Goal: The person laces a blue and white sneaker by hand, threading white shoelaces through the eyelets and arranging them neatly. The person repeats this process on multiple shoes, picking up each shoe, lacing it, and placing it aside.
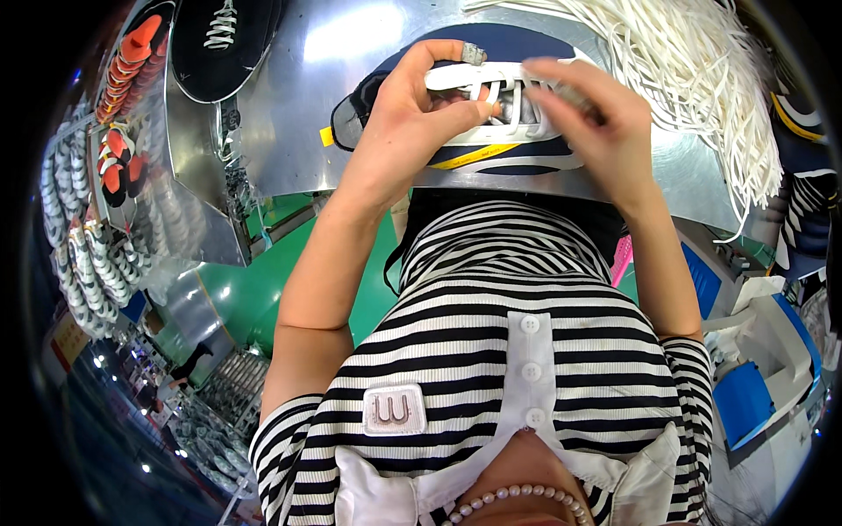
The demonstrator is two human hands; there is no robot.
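Observation:
A navy shoe upper point(535, 39) with white eyelet strips and a yellow side stripe lies before me on the metal table. White lace point(516, 103) crosses its opening between the strips. My left hand point(399, 118) grips the upper at the far strip, its thumb reaching over the opening and its taped index fingertip on the outside. At the other end of the strips is my right hand point(605, 123), its fingers smeared by motion. They are close to the far strip and the lace; whether they pinch anything cannot be made out.
A large heap of loose white laces point(693, 88) spreads over the right of the metal table point(289, 145). A black shoe point(226, 53) with white lacing is at the far left. More dark shoe parts point(802, 123) stand at the right edge. Orange shoe pieces point(127, 74) are stacked beyond the table's left side.

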